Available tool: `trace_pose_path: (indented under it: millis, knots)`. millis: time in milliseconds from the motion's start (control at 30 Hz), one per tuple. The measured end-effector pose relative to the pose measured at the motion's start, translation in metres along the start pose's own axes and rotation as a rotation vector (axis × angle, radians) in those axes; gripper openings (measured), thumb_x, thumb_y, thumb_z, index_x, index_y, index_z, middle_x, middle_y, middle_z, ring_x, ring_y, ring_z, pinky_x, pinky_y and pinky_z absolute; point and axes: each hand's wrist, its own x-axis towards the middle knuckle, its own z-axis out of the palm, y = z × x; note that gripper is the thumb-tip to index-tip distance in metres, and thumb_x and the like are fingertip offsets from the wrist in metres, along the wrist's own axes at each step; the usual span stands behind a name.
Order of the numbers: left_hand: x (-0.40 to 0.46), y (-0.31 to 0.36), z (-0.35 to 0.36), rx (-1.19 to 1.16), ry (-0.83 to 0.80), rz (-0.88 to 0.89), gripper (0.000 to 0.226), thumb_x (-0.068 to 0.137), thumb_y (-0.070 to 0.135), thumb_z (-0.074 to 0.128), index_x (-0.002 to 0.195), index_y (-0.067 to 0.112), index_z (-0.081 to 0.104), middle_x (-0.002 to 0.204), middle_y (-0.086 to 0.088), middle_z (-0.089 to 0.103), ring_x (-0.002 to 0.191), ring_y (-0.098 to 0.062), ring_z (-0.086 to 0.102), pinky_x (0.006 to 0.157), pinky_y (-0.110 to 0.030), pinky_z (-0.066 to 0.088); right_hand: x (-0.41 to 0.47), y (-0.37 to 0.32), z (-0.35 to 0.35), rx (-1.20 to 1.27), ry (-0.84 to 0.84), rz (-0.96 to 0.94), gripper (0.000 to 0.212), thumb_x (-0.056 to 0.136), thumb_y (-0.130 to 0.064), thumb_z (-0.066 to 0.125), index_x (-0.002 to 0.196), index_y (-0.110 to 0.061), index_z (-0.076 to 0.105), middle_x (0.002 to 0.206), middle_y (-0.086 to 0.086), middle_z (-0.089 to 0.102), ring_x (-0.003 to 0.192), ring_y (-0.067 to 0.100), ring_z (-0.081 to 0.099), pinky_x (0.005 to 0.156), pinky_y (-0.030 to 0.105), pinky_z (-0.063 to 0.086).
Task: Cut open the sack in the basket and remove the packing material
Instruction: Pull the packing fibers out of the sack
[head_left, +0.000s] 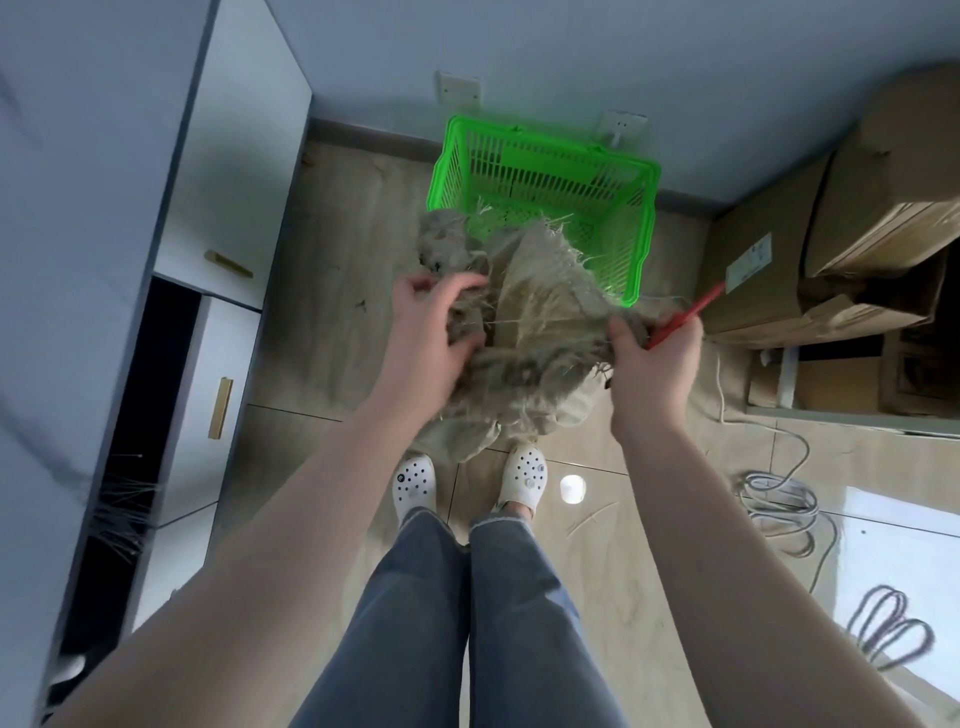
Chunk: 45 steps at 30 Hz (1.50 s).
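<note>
A frayed beige woven sack (540, 301) hangs in the air in front of me, above my feet and just in front of the green plastic basket (631, 218). My left hand (434, 322) grips a grey-beige crumpled bundle (452, 244) at the sack's left side. My right hand (652, 358) pinches the sack's right edge and also holds a red-handled tool (691, 314) that points up and right. Loose fibres stick out along the sack's torn edge. The basket's inside looks empty where I can see it.
A white cabinet (223, 218) with brass handles runs along the left. Cardboard boxes (852, 223) are stacked at the right. White cables (779, 493) coil on the tiled floor to my right. The basket stands against the far wall below two sockets.
</note>
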Motion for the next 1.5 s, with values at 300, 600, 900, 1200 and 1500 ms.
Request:
trace_pose_path:
  millis: [300, 600, 900, 1200, 1500]
  knots:
    - [0.020, 0.000, -0.005, -0.010, 0.035, -0.152, 0.041, 0.091, 0.044, 0.060, 0.118, 0.013, 0.057, 0.117, -0.005, 0.064, 0.095, -0.014, 0.056, 0.077, -0.026, 0.038, -0.009, -0.009, 0.008, -0.019, -0.131, 0.198, 0.053, 0.076, -0.039, 0.080, 0.104, -0.016, 0.042, 0.089, -0.007, 0.051, 0.076, 0.006, 0.051, 0.065, 0.023, 0.043]
    - [0.023, -0.002, -0.012, -0.317, 0.063, -0.210, 0.047, 0.081, 0.056, 0.064, 0.109, 0.020, 0.057, 0.119, -0.004, 0.066, 0.112, -0.024, 0.061, 0.100, -0.046, 0.046, -0.002, -0.022, -0.005, -0.448, -0.114, -0.080, 0.037, 0.098, -0.042, 0.046, 0.104, -0.006, 0.047, 0.099, 0.009, 0.052, 0.096, 0.029, 0.051, 0.079, 0.039, 0.040]
    - [0.022, 0.005, -0.006, -0.305, 0.054, -0.123, 0.027, 0.088, 0.043, 0.063, 0.090, 0.018, 0.054, 0.088, -0.008, 0.067, 0.085, -0.029, 0.066, 0.077, -0.044, 0.054, -0.026, -0.039, 0.023, -0.597, -0.839, 0.114, 0.044, 0.103, -0.039, 0.027, 0.068, -0.019, 0.043, 0.064, 0.000, 0.040, 0.054, 0.014, 0.035, 0.050, 0.028, 0.029]
    - [0.017, 0.002, 0.009, -0.580, -0.422, 0.037, 0.034, 0.095, 0.029, 0.054, 0.128, 0.035, 0.051, 0.116, 0.002, 0.066, 0.112, -0.017, 0.062, 0.104, -0.040, 0.043, -0.015, -0.067, 0.026, -0.252, -0.828, 0.064, 0.042, 0.102, -0.035, 0.036, 0.064, -0.019, 0.044, 0.056, -0.004, 0.038, 0.047, 0.012, 0.030, 0.046, 0.024, 0.025]
    - [0.022, -0.035, 0.034, -0.182, -0.232, -0.076, 0.028, 0.103, 0.025, 0.040, 0.117, 0.007, 0.056, 0.112, -0.007, 0.064, 0.105, -0.022, 0.059, 0.089, -0.028, 0.040, -0.003, -0.128, -0.009, 0.549, -0.769, 0.224, 0.042, 0.097, -0.026, 0.029, 0.057, -0.024, 0.042, 0.055, -0.006, 0.026, 0.051, 0.012, 0.011, 0.037, 0.023, 0.011]
